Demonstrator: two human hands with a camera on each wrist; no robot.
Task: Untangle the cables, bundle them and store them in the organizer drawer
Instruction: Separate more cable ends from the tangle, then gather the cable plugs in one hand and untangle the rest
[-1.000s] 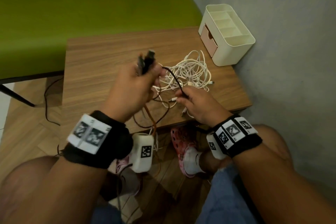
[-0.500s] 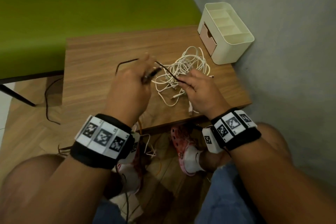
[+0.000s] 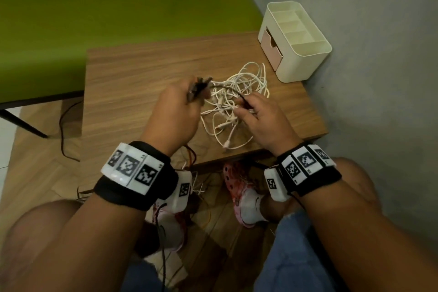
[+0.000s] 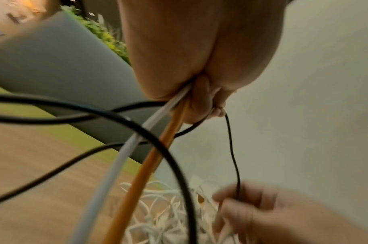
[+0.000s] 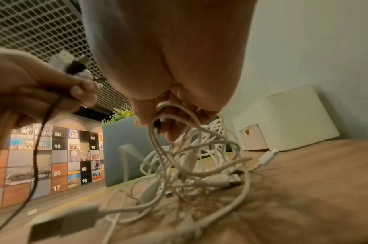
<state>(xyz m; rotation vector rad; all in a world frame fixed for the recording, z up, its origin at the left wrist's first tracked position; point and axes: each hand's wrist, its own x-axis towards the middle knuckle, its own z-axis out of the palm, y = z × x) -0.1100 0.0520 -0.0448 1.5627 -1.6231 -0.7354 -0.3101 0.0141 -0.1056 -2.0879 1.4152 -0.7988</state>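
Left hand is gripping a bunch of cable ends: black, white and orange. Right hand is pinching the thin black cable above the tangled white cable pile at table centre. Cream plastic organizer with pink drawer is sitting at 2 o'clock.

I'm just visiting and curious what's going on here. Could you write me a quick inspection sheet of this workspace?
Surface: small wooden table.
Job's things: cream organizer at the table's far right corner, its pink drawer shut.
Clutter: nothing seen.
Grippers: left hand grips several cable ends; right hand pinches a thin black cable.
Cables: white cables tangled on the table; an orange cable hangs from the left hand.
Surroundings: green bench, grey wall.
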